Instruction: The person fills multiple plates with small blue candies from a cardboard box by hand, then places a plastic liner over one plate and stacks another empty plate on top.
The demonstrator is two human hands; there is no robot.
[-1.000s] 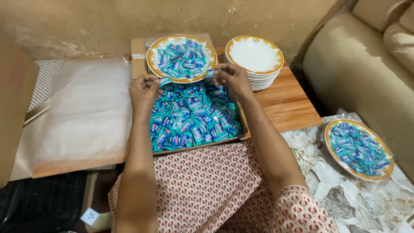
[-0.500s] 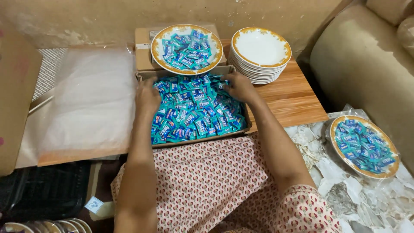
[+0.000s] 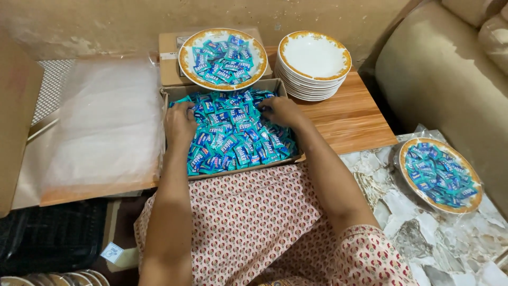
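A shallow cardboard box (image 3: pixel 233 86) holds several small blue and teal wrapped candies (image 3: pixel 233 143). My left hand (image 3: pixel 180 123) rests palm down on the candies at the box's left side, fingers curled into the pile. My right hand (image 3: pixel 281 111) lies on the candies at the upper right of the box, fingers bent among them. Whether either hand grips any candy is hidden by the fingers. Just beyond the box, a gold-rimmed plate (image 3: pixel 186 56) is heaped with the same candies.
A stack of empty white gold-rimmed plates (image 3: pixel 315 63) stands on the wooden table (image 3: pixel 352 119). Clear plastic sheets (image 3: pixel 100 122) lie to the left on a board. A wrapped plate of candies (image 3: pixel 439 175) sits on the marble floor, beside a beige sofa (image 3: pixel 450 79).
Both hands have come down from the filled plate's near rim into the candy box. The camera has tilted, shifting the scene slightly.
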